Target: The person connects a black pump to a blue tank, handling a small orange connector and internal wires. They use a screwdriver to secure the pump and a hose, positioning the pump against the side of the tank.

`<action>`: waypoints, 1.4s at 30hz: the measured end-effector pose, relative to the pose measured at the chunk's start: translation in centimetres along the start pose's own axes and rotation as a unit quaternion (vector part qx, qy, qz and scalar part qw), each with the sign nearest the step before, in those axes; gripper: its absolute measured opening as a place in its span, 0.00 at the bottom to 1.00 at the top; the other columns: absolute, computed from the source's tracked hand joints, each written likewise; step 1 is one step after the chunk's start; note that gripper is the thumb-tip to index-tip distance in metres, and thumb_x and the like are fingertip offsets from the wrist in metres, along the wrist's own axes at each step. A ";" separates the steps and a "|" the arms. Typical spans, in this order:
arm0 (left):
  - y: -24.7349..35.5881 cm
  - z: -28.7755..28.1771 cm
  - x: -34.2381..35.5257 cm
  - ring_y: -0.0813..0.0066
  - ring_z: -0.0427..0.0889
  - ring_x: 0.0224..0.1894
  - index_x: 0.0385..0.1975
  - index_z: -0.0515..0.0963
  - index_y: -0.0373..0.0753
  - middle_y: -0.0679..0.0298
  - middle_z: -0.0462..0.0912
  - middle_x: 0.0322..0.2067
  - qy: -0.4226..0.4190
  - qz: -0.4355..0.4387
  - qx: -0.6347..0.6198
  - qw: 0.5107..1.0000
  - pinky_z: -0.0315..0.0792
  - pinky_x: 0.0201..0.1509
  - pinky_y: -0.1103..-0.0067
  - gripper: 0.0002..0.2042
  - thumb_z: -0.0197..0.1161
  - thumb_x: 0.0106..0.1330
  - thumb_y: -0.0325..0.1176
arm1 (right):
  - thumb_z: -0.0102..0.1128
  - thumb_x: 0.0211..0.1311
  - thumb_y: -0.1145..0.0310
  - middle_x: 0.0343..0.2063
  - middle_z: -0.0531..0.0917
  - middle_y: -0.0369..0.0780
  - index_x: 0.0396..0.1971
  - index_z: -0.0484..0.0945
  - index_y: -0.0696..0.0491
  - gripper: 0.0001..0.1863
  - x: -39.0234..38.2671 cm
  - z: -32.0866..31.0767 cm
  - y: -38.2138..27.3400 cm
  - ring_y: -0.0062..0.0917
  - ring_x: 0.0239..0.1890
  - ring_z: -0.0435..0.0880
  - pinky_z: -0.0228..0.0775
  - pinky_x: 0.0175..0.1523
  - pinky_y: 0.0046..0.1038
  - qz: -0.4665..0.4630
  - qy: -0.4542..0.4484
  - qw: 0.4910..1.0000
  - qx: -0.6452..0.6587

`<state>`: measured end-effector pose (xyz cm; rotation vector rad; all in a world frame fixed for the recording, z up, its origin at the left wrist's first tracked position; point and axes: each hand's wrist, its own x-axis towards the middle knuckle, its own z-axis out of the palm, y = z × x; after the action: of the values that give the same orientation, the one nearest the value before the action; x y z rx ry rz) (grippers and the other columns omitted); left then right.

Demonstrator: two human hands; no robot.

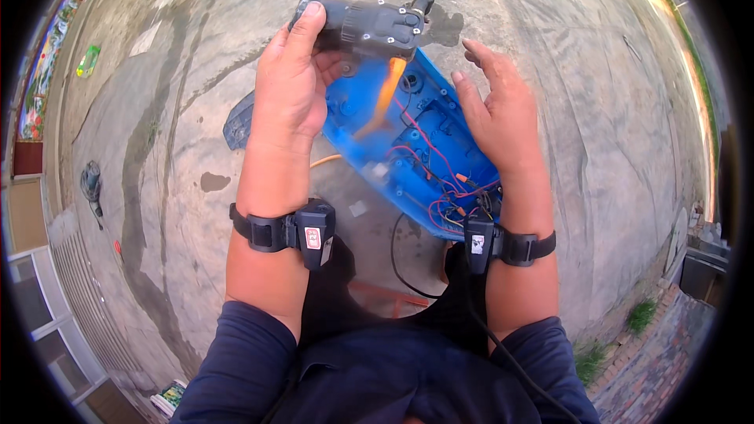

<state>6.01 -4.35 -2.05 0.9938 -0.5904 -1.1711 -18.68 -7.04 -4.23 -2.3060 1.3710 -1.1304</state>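
Holds a black pump motor (385,31) at the upper centre of the frame, close under the top edge, with the left hand (290,82). Clamps it by the left end, thumb laid along the near side, other fingers curled behind; cannot tell exactly how the hidden fingertips press. Runs its long axis nearly level across the frame, dipping slightly rightward: rounded body to the left, screw-studded head to the right. Points a black elbow fitting (424,2) from the head toward the top edge. Shows a blurred orange strip (389,86) just below the head, slanting down and leftward.

Holds the right hand (503,102) right of centre, thumb and forefinger spread apart in a loose curve, with an open gap between thumb and motor.

Has, below the motor, a blue shell (452,126), hollow side up, slanting from upper centre toward lower right, upper end partly behind the motor, lower right edge overlapped by the right forearm. Contains red and pink wires (459,196), tangled near the lower end.

Shows a dark blue piece (238,122) just beside the left forearm, and concrete ground (613,102) stretching wide to both sides. Shows, farther out, a green object (88,61) at upper left, a dark object (91,184) at far left, and grass (640,314) at lower right.
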 end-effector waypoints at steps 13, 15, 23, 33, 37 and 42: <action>-1.3 -4.7 2.5 0.69 0.85 0.40 0.50 0.79 0.41 0.61 0.88 0.43 -0.018 -0.106 -0.011 0.994 0.80 0.45 0.72 0.18 0.58 0.74 0.49 | 0.66 0.64 0.65 0.48 0.84 0.45 0.56 0.82 0.48 0.20 -0.7 1.0 0.4 0.45 0.51 0.84 0.77 0.56 0.42 0.095 -0.188 0.977 -0.047; -1.4 -4.5 2.4 0.70 0.85 0.39 0.50 0.79 0.40 0.61 0.88 0.43 -0.009 -0.087 -0.020 0.996 0.80 0.45 0.73 0.19 0.58 0.74 0.49 | 0.65 0.66 0.65 0.48 0.84 0.45 0.56 0.82 0.48 0.19 -0.6 0.9 0.3 0.45 0.51 0.84 0.77 0.56 0.42 0.122 -0.196 0.972 -0.036; -0.6 -2.2 1.4 0.70 0.86 0.36 0.49 0.78 0.34 0.59 0.86 0.39 0.013 0.011 0.029 0.999 0.81 0.40 0.72 0.16 0.62 0.74 0.41 | 0.64 0.67 0.63 0.50 0.84 0.45 0.55 0.83 0.48 0.18 -0.5 0.8 0.6 0.45 0.52 0.84 0.77 0.57 0.42 0.130 -0.196 0.971 -0.037; -1.3 -1.9 1.8 0.69 0.85 0.46 0.59 0.73 0.29 0.56 0.83 0.48 -0.029 0.063 0.182 0.981 0.82 0.54 0.71 0.20 0.62 0.71 0.32 | 0.65 0.66 0.62 0.49 0.85 0.46 0.55 0.84 0.49 0.18 -0.1 0.9 1.4 0.45 0.52 0.85 0.77 0.57 0.42 0.134 -0.183 0.973 -0.032; -0.9 -2.5 1.6 0.69 0.85 0.48 0.60 0.72 0.27 0.54 0.81 0.49 -0.026 0.065 0.213 0.975 0.81 0.55 0.72 0.21 0.62 0.71 0.31 | 0.65 0.66 0.61 0.48 0.85 0.46 0.54 0.84 0.49 0.18 0.0 0.8 1.3 0.45 0.51 0.85 0.77 0.57 0.42 0.122 -0.177 0.976 -0.035; -0.4 -2.3 0.9 0.68 0.85 0.48 0.61 0.72 0.26 0.54 0.82 0.49 -0.042 0.053 0.237 0.969 0.82 0.54 0.71 0.22 0.61 0.70 0.30 | 0.65 0.66 0.61 0.47 0.85 0.46 0.55 0.84 0.49 0.19 -0.1 0.9 1.6 0.45 0.51 0.85 0.77 0.56 0.42 0.121 -0.176 0.976 -0.038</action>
<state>7.99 -4.47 -3.59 1.3010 -1.0104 -0.9992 -19.17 -7.96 -5.78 -2.1771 1.5173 -0.5728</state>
